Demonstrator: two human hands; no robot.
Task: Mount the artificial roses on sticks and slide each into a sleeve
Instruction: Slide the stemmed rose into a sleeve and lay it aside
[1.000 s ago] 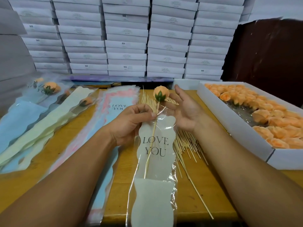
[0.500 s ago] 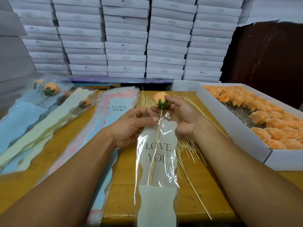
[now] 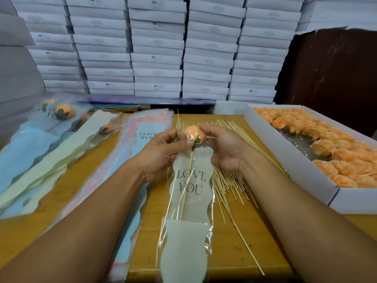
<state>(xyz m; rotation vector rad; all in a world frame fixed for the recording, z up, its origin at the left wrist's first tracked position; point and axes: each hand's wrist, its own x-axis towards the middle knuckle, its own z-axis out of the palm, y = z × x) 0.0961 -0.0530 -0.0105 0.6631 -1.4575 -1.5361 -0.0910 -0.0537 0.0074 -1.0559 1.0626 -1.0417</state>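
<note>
Near the desk's middle, the left hand pinches the sleeve mouth, while the right hand pinches the rose, its stick already inside. The sleeve's tail overhangs the near edge; loose sticks lie just right, the box of roses along the right edge.

Head camera looks forward and down, close over the table.

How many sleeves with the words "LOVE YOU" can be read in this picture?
3. The white sleeve held by both hands, centre; the pink-edged sleeve stack on the wooden table; a clear sleeve with an orange rose, far left. Others may be hidden.
</note>
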